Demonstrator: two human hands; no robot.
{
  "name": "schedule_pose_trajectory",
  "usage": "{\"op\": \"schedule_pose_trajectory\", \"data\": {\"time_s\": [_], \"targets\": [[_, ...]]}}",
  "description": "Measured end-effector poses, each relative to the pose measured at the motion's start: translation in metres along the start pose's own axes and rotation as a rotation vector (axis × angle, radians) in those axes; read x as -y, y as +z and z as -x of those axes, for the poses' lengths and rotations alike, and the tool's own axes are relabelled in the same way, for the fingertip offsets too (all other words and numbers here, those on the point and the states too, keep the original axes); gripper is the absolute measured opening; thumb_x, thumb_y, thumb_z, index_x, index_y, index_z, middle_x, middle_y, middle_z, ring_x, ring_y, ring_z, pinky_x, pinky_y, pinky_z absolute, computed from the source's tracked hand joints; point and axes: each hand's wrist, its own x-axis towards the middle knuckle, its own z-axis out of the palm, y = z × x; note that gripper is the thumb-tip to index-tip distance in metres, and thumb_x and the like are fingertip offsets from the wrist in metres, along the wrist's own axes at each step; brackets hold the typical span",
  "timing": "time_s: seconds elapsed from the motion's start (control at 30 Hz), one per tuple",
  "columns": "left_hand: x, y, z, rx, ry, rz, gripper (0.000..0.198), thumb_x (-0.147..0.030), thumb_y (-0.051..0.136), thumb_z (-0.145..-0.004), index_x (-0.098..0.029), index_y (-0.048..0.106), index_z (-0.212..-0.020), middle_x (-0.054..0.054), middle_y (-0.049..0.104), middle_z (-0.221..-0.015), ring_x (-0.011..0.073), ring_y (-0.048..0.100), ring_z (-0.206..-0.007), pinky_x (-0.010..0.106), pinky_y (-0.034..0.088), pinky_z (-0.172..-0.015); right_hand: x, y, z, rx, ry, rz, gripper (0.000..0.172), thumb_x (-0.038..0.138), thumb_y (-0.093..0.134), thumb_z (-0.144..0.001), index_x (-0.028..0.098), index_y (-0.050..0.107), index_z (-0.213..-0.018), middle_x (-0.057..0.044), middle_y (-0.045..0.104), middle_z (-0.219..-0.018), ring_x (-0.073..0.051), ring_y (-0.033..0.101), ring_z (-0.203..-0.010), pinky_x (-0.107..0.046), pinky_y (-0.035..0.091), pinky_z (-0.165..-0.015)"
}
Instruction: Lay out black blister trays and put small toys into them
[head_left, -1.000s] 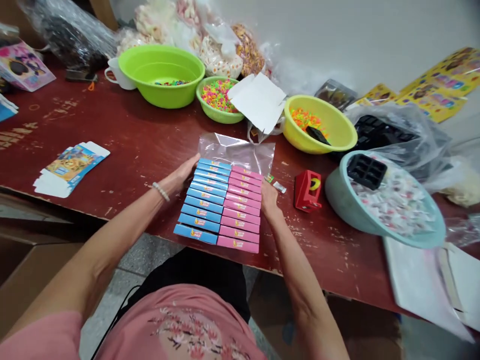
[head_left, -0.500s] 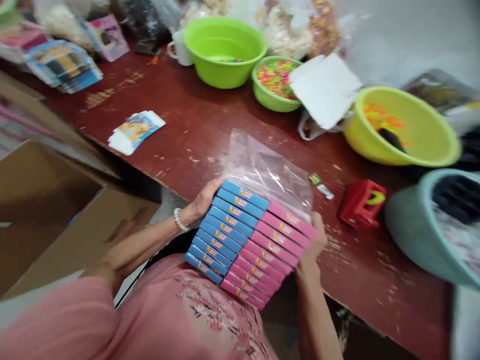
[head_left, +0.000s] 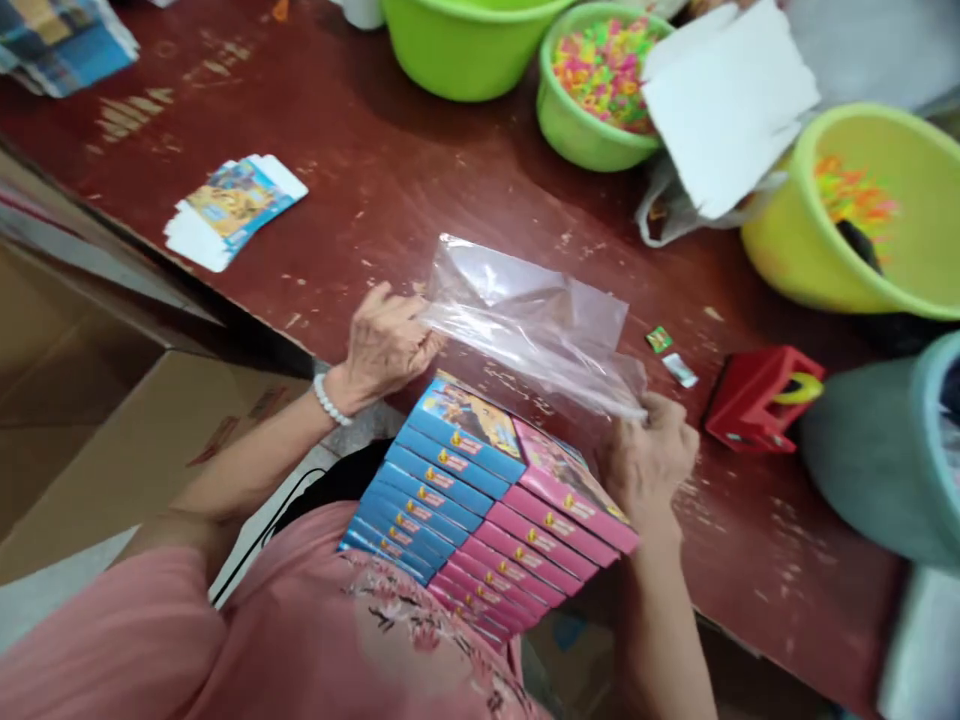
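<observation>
A block of thin boxes, a blue row [head_left: 439, 475] beside a pink row [head_left: 536, 530], leans against my body at the table's near edge. Just beyond it lies a clear plastic bag [head_left: 525, 320]. My left hand [head_left: 386, 340] is closed on the bag's left corner. My right hand [head_left: 652, 455] pinches the bag's right corner, next to the pink boxes.
On the red-brown table [head_left: 390, 170] stand a large green bowl [head_left: 465, 45], a small green bowl of coloured bits [head_left: 592, 90], a yellow bowl [head_left: 862, 215], a teal bowl [head_left: 877, 450] and a red tape holder [head_left: 757, 400]. Flat printed cartons [head_left: 232, 205] lie left. Cardboard boxes [head_left: 112, 440] stand below.
Both hands let go of the box block's sides and took hold of the plastic bag's corners. The block now rests tilted against my body, pulled back from the table.
</observation>
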Motion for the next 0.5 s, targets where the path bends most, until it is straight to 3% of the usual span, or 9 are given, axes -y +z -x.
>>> {"op": "schedule_pose_trajectory", "data": {"time_s": [0.17, 0.23, 0.33, 0.43, 0.5], "targets": [[0.015, 0.019, -0.011, -0.042, 0.128, -0.283, 0.024, -0.029, 0.057, -0.099, -0.025, 0.073, -0.081, 0.010, 0.077, -0.094, 0.0262, 0.061, -0.085, 0.061, 0.025, -0.115, -0.004, 0.021, -0.009, 0.009, -0.030, 0.076, 0.038, 0.023, 0.048, -0.095, 0.024, 0.072, -0.124, -0.014, 0.065, -0.123, -0.027, 0.056, -0.104, -0.043, 0.037, -0.092], [0.017, 0.026, -0.001, -0.003, 0.141, -0.309, 0.022, -0.025, 0.055, -0.099, -0.026, 0.077, -0.103, 0.010, 0.078, -0.103, 0.0290, 0.062, -0.093, 0.064, 0.023, -0.114, -0.002, 0.026, -0.002, 0.046, -0.016, 0.075, 0.041, 0.022, 0.047, -0.096, 0.024, 0.069, -0.131, -0.014, 0.064, -0.127, -0.027, 0.055, -0.107, -0.042, 0.037, -0.092], [0.017, 0.029, 0.024, 0.066, 0.102, -0.281, 0.037, -0.023, 0.051, -0.101, -0.031, 0.069, -0.133, 0.009, 0.078, -0.118, 0.0311, 0.062, -0.100, 0.065, 0.027, -0.109, 0.003, 0.022, 0.017, 0.148, 0.045, -0.014, 0.044, 0.021, 0.046, -0.096, 0.025, 0.067, -0.134, -0.014, 0.065, -0.131, -0.029, 0.057, -0.112, -0.045, 0.038, -0.096], [0.013, 0.014, 0.050, 0.142, 0.087, -0.207, 0.035, -0.027, 0.051, -0.101, -0.032, 0.070, -0.130, 0.009, 0.075, -0.129, 0.0346, 0.063, -0.111, 0.063, 0.035, -0.104, 0.010, 0.010, 0.044, 0.200, 0.199, -0.359, 0.032, 0.031, 0.053, -0.095, 0.027, 0.072, -0.120, -0.012, 0.069, -0.125, -0.030, 0.061, -0.112, -0.047, 0.042, -0.097], [0.008, -0.003, 0.062, 0.185, 0.110, -0.117, 0.027, -0.032, 0.054, -0.101, -0.031, 0.074, -0.118, 0.010, 0.077, -0.122, 0.0361, 0.065, -0.111, 0.058, 0.045, -0.095, 0.018, 0.001, 0.062, 0.188, 0.314, -0.584, 0.025, 0.042, 0.056, -0.095, 0.027, 0.071, -0.109, -0.008, 0.072, -0.111, -0.027, 0.065, -0.099, -0.042, 0.050, -0.087]]}}
